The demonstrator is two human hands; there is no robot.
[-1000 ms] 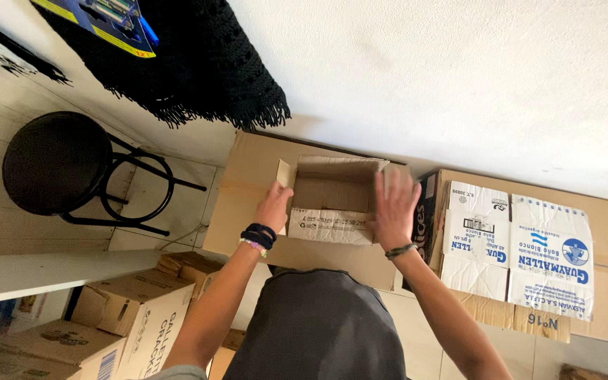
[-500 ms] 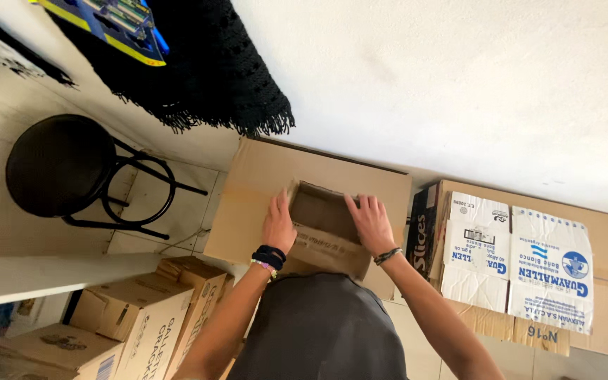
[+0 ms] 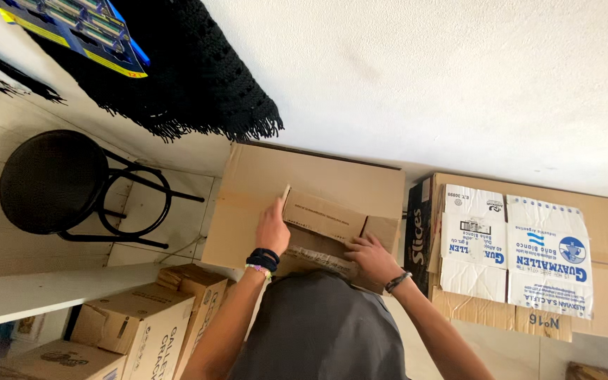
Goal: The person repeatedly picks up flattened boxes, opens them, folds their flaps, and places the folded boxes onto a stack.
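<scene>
Now, small box (image 3: 325,218) between left hand (image 3: 273,229), right hand (image 3: 367,257)

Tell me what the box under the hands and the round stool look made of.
The box looks like plain brown corrugated cardboard, matte, with creased flaps. The left hand and right hand rest on it. The stool seems to have a thin black metal frame; its dark seat's material is unclear.

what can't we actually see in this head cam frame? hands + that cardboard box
Head view only:
- Inside of the cardboard box: covered by its flaps.
- Left hand palm and fingertips: pressed on a flap, so the grip cannot be told.
- Right hand fingertips: curled against the flap.
- Box front and lower part: blocked by the person's dark shirt.
- Black stool feet: hidden behind the white ledge.
</scene>
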